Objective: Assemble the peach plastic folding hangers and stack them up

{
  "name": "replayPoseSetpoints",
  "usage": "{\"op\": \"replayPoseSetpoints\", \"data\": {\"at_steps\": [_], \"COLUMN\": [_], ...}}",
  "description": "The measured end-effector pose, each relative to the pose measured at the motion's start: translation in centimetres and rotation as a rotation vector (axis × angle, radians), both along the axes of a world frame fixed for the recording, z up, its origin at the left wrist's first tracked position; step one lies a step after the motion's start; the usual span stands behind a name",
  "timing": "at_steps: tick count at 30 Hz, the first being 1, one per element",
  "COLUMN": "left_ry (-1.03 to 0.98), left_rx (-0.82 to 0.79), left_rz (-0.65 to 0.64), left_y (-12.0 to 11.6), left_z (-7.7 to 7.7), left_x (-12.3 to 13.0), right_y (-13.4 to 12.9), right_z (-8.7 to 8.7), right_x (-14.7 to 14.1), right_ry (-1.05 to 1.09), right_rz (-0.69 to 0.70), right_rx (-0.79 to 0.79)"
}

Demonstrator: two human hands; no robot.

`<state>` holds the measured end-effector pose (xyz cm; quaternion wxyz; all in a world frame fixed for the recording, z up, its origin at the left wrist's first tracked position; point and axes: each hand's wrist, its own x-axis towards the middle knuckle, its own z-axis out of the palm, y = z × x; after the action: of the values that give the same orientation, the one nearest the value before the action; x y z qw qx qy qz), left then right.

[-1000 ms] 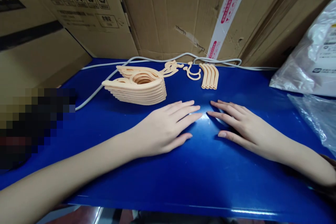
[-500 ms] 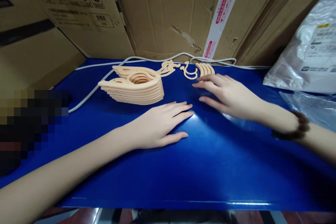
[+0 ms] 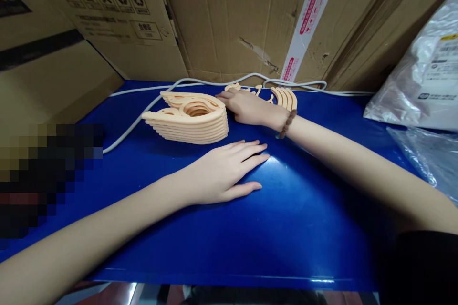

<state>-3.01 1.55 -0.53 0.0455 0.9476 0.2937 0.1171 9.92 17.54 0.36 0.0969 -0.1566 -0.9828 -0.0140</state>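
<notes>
My left hand (image 3: 223,171) lies flat on the blue table, fingers stretched out, thumb apart and nothing held. Just beyond it is a neat stack of beige plastic hangers (image 3: 189,126) with curved arms and an oval opening. My right hand (image 3: 246,106), a brown beaded band at its wrist, reaches across to the stack's right end. Its fingers are bent and close together over some beige hooks (image 3: 232,86), and the hand hides most of them. Whatever its fingertips pinch cannot be made out. Right of that hand lie several curved beige pieces (image 3: 285,98) side by side.
Cardboard boxes (image 3: 229,19) stand along the back and left. A white cable (image 3: 148,99) runs behind the hangers and down their left side. At right are a clear plastic bag (image 3: 411,81) and loose film (image 3: 425,155). A pixelated dark area (image 3: 46,176) covers the left edge.
My right hand has moved left, from above the curved pieces to the hooks beside the hanger stack, and its fingers have drawn together. My left hand stays flat; the view has shifted slightly.
</notes>
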Motion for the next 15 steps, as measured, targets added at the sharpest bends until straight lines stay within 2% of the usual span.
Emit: {"op": "replayPoseSetpoints", "data": {"at_steps": [4, 10, 13, 15], "left_ry": [0.004, 0.005, 0.01, 0.012], "left_rx": [0.008, 0.02, 0.021, 0.027], "left_rz": [-0.003, -0.001, -0.001, -0.006], "left_y": [0.0, -0.1, -0.1, 0.0], "left_z": [0.0, 0.0, -0.1, -0.1], "left_x": [0.0, -0.1, 0.0, 0.0], "right_y": [-1.7, -4.7, -4.6, -3.9], "right_z": [-0.2, 0.6, 1.7, 2.5], "right_x": [2.2, 6.3, 7.5, 8.2], "right_ry": [-0.012, 0.078, 0.153, 0.166], "right_rz": [0.041, 0.047, -0.032, -0.173], "right_rx": [-0.013, -0.219, -0.188, -0.08]}}
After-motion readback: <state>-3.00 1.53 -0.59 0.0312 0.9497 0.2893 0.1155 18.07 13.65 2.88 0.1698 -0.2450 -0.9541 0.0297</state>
